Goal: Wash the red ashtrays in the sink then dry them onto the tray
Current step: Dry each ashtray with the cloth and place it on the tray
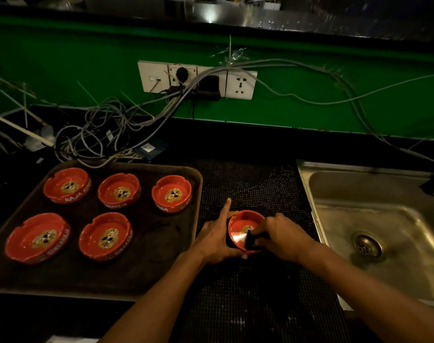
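Head: ashtray [240, 225] (held) beside tray [197, 184]

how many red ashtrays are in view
6. Five sit on the tray: three in the back row, two in front. One is on the mat, held by both hands.

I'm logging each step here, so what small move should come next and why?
Probably finish wiping, then set the ashtray in the tray's bare near-right spot: the right hand presses a dark cloth inside it, the left hand steadies it.
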